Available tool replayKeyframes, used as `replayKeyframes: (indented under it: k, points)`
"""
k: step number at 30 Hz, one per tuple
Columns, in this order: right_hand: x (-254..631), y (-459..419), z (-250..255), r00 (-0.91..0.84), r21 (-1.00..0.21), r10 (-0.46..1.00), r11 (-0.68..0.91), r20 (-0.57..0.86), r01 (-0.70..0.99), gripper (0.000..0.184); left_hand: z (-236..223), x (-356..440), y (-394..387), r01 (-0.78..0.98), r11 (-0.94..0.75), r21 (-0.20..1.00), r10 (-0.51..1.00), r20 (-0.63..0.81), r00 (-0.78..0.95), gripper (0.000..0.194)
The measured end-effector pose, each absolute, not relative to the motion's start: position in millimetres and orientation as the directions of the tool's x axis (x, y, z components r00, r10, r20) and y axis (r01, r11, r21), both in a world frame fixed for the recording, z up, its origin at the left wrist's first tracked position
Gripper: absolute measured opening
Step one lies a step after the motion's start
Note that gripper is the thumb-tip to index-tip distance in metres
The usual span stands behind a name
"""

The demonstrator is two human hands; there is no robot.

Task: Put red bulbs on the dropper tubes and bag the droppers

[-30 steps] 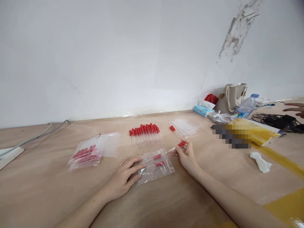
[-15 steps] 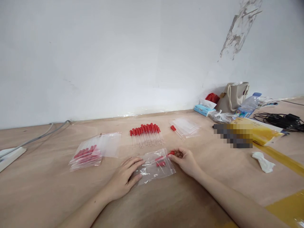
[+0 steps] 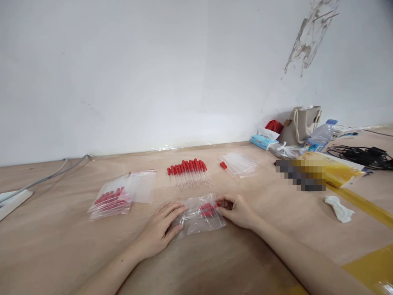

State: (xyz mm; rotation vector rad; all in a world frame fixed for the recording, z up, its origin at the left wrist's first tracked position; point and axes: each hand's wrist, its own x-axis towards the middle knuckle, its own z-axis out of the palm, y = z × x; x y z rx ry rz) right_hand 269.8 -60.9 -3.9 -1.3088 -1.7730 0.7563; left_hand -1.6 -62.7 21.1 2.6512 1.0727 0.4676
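A clear zip bag [image 3: 199, 227] lies flat on the table, with red-bulbed droppers [image 3: 206, 209] inside it. My left hand [image 3: 162, 227] rests on the bag's left end, fingers spread and pressing it down. At the bag's right-hand opening, my right hand [image 3: 235, 211] pinches the red bulb of another dropper, whose glass tube reaches into the bag. Its fingers partly cover that bulb. Beyond the bag lies a row of loose droppers [image 3: 187, 168], and two more droppers [image 3: 224, 165] lie to the right of them, beside a stack of flat zip bags [image 3: 241, 164].
Filled zip bags of droppers [image 3: 110, 200] are piled at left, near a grey cable [image 3: 46, 175]. On the right are a tissue pack [image 3: 264, 141], a plastic bottle [image 3: 322, 135], a yellow packet [image 3: 340, 172], a crumpled tissue [image 3: 339, 209] and black cables [image 3: 365, 155].
My right hand has moved left and slid the dropper tube-first into the bag, until its bulb is at the opening. My left hand has stayed on the bag. The other person's hand at right is gone.
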Motion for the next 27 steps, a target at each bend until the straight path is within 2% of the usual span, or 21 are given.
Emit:
replayKeyframes:
  k: [3, 6, 9, 12, 17, 20, 22, 25, 27]
  points:
    - [268.1, -59.6, -4.6, -0.094, -0.813, 0.958, 0.280, 0.271, 0.511, 0.012, 21.4, -1.3, -63.2, 0.630, -0.698, 0.340, 0.708, 0.199, 0.677, 0.040]
    - [267.5, -59.7, -4.3, -0.156, -0.801, 0.949, 0.315, 0.273, 0.510, 0.007, 20.4, -1.6, -62.7, 0.631, -0.698, 0.338, 0.708, 0.197, 0.678, 0.040]
    - [266.7, -59.4, -3.1, -0.218, -0.771, 0.929, 0.370, 0.299, 0.518, 0.012, 19.4, -1.9, -61.9, 0.630, -0.704, 0.327, 0.703, 0.198, 0.683, 0.041]
    - [264.0, -59.2, -1.3, -0.208, -0.749, 0.922, 0.387, 0.327, 0.538, 0.015, 19.2, -1.8, -61.5, 0.625, -0.714, 0.316, 0.695, 0.206, 0.689, 0.041]
    - [262.9, -60.7, -1.0, -0.278, -0.751, 0.896, 0.443, 0.347, 0.489, 0.019, 17.9, -2.9, -61.2, 0.626, -0.716, 0.311, 0.693, 0.204, 0.691, 0.040]
    - [269.2, -53.2, -3.2, -0.189, -0.767, 0.930, 0.366, 0.314, 0.527, 0.020, 15.4, -4.4, -60.4, 0.611, -0.726, 0.316, 0.682, 0.211, 0.700, 0.036]
    - [276.9, -40.0, -2.8, -0.088, -0.732, 0.941, 0.310, 0.326, 0.607, 0.018, 14.3, -4.8, -59.8, 0.600, -0.732, 0.323, 0.674, 0.213, 0.707, 0.030]
    - [291.2, -9.1, 3.8, 0.051, -0.591, 0.929, 0.189, 0.366, 0.784, 0.016, 14.3, -4.7, -59.6, 0.599, -0.732, 0.324, 0.672, 0.201, 0.712, 0.027]
    - [299.2, 14.0, 10.6, 0.188, -0.472, 0.924, -0.008, 0.334, 0.881, 0.021, 14.7, -4.5, -59.7, 0.605, -0.730, 0.317, 0.674, 0.192, 0.713, 0.027]
